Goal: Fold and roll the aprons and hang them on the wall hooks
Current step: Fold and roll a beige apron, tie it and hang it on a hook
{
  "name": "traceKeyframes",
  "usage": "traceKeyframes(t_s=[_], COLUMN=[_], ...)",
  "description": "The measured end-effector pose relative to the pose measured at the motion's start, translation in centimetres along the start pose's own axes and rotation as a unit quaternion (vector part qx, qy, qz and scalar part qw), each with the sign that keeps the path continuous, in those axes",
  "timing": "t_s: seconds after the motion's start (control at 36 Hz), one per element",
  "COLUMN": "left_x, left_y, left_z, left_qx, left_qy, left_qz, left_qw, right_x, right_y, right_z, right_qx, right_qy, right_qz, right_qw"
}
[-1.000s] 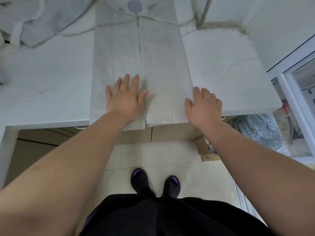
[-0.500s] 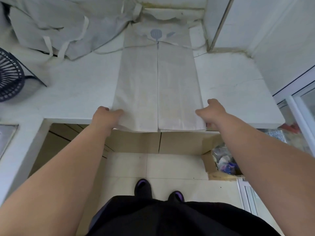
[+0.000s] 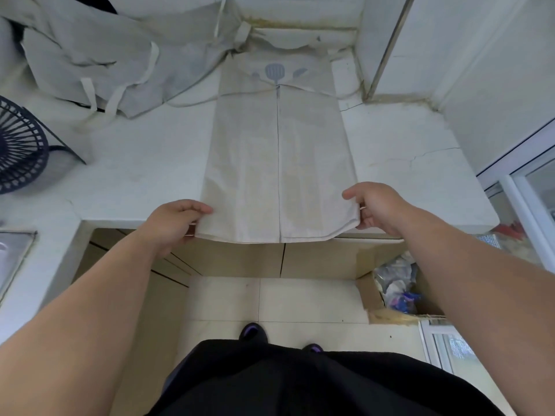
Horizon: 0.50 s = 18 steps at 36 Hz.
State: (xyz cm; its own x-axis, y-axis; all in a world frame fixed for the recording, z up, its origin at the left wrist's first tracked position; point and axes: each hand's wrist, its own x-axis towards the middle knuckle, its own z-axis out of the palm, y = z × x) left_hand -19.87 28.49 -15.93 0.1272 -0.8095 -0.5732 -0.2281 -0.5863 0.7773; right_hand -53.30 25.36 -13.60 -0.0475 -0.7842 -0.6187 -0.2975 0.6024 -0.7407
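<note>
A beige apron (image 3: 279, 163) lies on the white counter (image 3: 141, 163), folded lengthwise so its two sides meet at a centre seam. A grey spatula print shows at its far end. Its near hem hangs slightly over the counter edge. My left hand (image 3: 177, 220) pinches the near left corner of the hem, thumb on top. At the near right corner, my right hand (image 3: 375, 205) pinches the hem the same way. A second apron (image 3: 120, 64) lies crumpled with loose straps at the back left.
A dark wire fan (image 3: 21, 145) stands at the left edge of the counter. A metal sink rim (image 3: 15, 250) shows lower left. A cardboard box of rubbish (image 3: 396, 289) sits on the tiled floor under the counter. A wall corner and a window frame (image 3: 510, 181) close off the right.
A second ago both hands lay flat on the apron, pressing it. They slid out to the near corners and now pinch the hem, which is lifted slightly off the counter edge.
</note>
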Motion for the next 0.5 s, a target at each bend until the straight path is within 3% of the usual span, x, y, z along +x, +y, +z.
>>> traceKeyframes(t_s=[0.14,0.31,0.42,0.5], left_x=[-0.3,-0.1,0.4,1.2], left_y=[-0.4,-1.1,-0.9,-0.6], left_z=[-0.3,-0.1,0.0,0.1], left_qx=[0.075,0.106,0.117,0.173], left_qy=[-0.011,-0.014,0.041,0.092], left_qz=[0.024,0.075,0.092,0.150], left_qw=[0.997,0.992,0.988,0.969], right_x=[0.4,0.2,0.6,0.8], right_y=[0.8,0.9,0.9,0.7], right_z=[-0.8,-0.7,-0.7,-0.5], right_qx=[-0.143,-0.197,-0.212,-0.221], right_qy=[0.017,-0.006,0.005,0.043], right_qz=[-0.038,-0.049,-0.060,-0.081], right_qw=[0.989,0.979,0.975,0.971])
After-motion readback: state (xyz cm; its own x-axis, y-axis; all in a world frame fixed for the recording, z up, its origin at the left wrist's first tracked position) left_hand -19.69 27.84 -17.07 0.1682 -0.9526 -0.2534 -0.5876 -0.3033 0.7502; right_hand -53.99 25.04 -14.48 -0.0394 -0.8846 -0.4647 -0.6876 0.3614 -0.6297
